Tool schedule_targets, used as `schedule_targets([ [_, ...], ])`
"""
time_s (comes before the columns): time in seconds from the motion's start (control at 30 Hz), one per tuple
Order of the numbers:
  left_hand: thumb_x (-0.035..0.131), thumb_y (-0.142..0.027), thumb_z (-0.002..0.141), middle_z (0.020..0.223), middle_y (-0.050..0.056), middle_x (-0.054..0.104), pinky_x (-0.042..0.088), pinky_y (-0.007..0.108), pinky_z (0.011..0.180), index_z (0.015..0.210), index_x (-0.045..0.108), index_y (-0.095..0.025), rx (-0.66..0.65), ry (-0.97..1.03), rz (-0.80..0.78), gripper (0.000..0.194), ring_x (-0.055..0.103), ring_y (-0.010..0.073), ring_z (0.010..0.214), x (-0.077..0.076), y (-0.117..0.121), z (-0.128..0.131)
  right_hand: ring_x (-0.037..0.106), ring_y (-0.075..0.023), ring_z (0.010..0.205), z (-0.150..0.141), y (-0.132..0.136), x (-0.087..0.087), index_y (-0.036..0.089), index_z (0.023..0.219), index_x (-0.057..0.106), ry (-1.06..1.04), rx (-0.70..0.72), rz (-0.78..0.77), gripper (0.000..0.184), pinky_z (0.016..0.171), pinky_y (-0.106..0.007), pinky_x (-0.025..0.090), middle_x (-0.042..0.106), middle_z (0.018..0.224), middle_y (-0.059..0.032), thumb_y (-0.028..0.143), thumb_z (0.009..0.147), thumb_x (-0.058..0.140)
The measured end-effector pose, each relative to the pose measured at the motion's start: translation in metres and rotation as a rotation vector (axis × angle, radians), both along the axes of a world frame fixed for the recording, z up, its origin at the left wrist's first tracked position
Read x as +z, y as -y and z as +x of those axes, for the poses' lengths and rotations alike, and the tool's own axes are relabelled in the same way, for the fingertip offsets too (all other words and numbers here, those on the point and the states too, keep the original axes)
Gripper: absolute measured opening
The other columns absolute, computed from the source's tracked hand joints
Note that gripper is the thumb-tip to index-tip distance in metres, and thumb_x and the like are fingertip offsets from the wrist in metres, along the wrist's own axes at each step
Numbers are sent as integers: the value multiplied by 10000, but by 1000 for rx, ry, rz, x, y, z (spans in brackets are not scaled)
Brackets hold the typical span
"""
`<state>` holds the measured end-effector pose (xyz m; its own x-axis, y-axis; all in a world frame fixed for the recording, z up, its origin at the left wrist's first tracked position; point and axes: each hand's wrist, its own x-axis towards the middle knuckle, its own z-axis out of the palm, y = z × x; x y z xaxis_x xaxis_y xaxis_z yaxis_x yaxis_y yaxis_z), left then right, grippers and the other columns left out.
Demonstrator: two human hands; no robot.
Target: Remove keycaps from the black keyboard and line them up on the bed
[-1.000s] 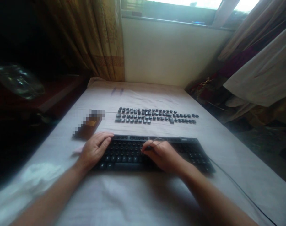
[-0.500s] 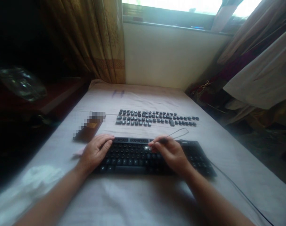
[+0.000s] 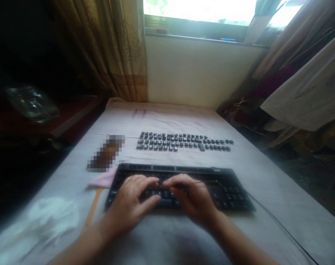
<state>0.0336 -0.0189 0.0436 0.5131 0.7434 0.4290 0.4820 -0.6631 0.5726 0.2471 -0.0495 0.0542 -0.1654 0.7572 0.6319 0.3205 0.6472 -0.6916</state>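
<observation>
A black keyboard lies across the bed in front of me, with keys in place in its lower rows and on its right side. My left hand rests over its left half, thumb and index finger apart, with nothing visible between them. Over the middle, my right hand is closed round a thin tool with a dark handle and a wire loop, which looks like a wire keycap puller. Its fingertips press close to the keys beside my left index finger. Whether they also pinch a keycap is hidden. Loose black keycaps lie in rows behind the keyboard.
A blurred-out brown object lies at the left. Nearer are a pink cloth, an orange strip and crumpled white cloth. The keyboard's cable runs off to the right. Curtains hang beyond.
My left hand has moved right from the keyboard's left edge to over the keys. My right hand has come down onto the keys, and the wire loop now lies lower and flatter.
</observation>
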Motion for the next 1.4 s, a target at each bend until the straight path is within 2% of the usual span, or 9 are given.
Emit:
schedule_targets([
  [0.27, 653, -298, 876, 970, -11, 757, 496, 278, 836, 1005, 723, -285, 0, 115, -283, 147, 693, 182, 909, -7, 2, 3, 736, -162, 805, -9, 4, 0, 201, 1032, 628, 17, 32, 9, 172, 722, -253, 586, 755, 895, -58, 88, 916, 570],
  [0.4, 656, -306, 852, 918, 0, 772, 512, 274, 814, 959, 739, -245, 3, 160, -461, 149, 708, 193, 872, -1, 3, 6, 728, -160, 841, -10, 5, 0, 204, 1063, 624, 7, -3, 19, 214, 754, -259, 585, 744, 923, -55, 68, 907, 576],
  [0.57, 661, -332, 825, 889, 21, 785, 539, 274, 786, 964, 736, -205, -1, 252, -677, 203, 724, 206, 844, 8, 1, 8, 691, -185, 994, -9, 5, 2, 200, 1073, 616, -16, -107, 88, 269, 897, -322, 556, 719, 1026, -84, 18, 896, 528],
  [0.63, 678, -342, 805, 907, 33, 789, 543, 290, 811, 968, 734, -197, 15, 293, -732, 225, 728, 219, 871, 9, 0, 9, 681, -181, 925, -7, 5, 5, 197, 1036, 611, 9, -114, 95, 264, 839, -317, 559, 703, 959, -76, 15, 888, 491],
  [0.73, 701, -346, 789, 929, 45, 792, 546, 304, 833, 975, 732, -194, 12, 352, -797, 242, 730, 228, 894, 8, 0, 9, 600, -153, 680, -4, 5, 8, 205, 859, 570, 83, -78, 101, 213, 617, -259, 510, 608, 742, -28, 35, 850, 441],
  [0.83, 713, -331, 788, 960, 52, 794, 546, 306, 852, 1001, 731, -195, -13, 402, -850, 254, 732, 232, 922, 5, 0, 9, 540, -138, 572, -7, 5, 9, 208, 820, 541, 174, -62, 95, 179, 530, -239, 448, 571, 662, -6, 64, 829, 436],
  [1.0, 687, -306, 821, 1010, 62, 788, 538, 297, 880, 1014, 737, -196, -73, 394, -860, 227, 722, 244, 985, 3, 0, 8, 635, -151, 619, -14, 4, -3, 175, 1037, 609, 308, -141, 68, 173, 543, -229, 492, 678, 773, -37, 160, 865, 591],
  [1.1, 653, -286, 847, 1005, 55, 785, 541, 300, 877, 1026, 737, -202, -87, 344, -831, 215, 719, 241, 974, 1, -1, 7, 665, -148, 628, -13, 2, -8, 191, 964, 653, 351, -127, 53, 146, 552, -219, 512, 684, 776, -44, 137, 889, 539],
  [1.4, 614, -363, 897, 978, 59, 781, 564, 327, 867, 1082, 735, -214, -106, 319, -788, 267, 718, 246, 953, -1, 1, 7, 664, -160, 575, -16, 3, 1, 188, 870, 662, 452, -182, 103, 87, 486, -223, 499, 691, 728, -42, 152, 840, 589],
])
